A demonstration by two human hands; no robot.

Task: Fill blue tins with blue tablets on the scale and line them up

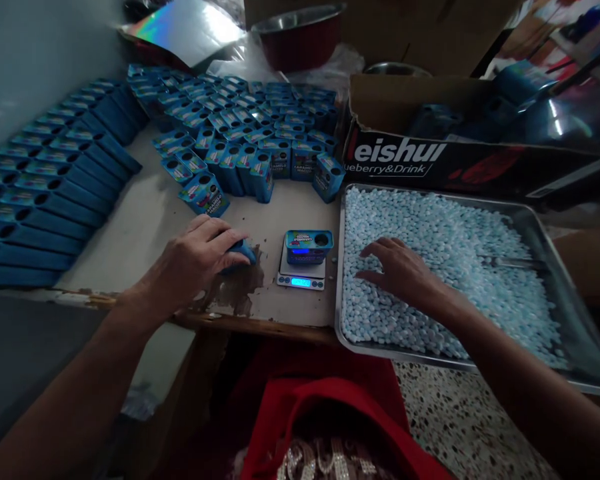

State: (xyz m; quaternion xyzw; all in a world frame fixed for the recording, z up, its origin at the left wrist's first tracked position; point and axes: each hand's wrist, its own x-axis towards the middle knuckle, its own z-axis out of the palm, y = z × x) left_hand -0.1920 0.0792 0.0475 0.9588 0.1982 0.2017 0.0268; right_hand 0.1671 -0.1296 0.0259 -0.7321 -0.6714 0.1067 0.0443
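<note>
My left hand (200, 257) is wrapped round a small blue candy box (243, 252), mostly hidden under the fingers, at the worn front part of the table. Just to its right is a small digital scale (300, 275) with a lit blue display. Another blue candy box (309, 248) with a dark round hole in its top rests on the scale. My right hand (400, 270) is over the pale blue and white candies (425, 233) in a metal tray (577, 293). Its thumb and fingers are apart, with nothing visible between them.
Many blue boxes (260, 170) stand behind the scale, and rows of them (45, 213) line the left side. A metal scoop (515, 263) lies in the candies. Behind the tray is an open cardboard box (460, 163); a red bowl (300, 43) stands at the back.
</note>
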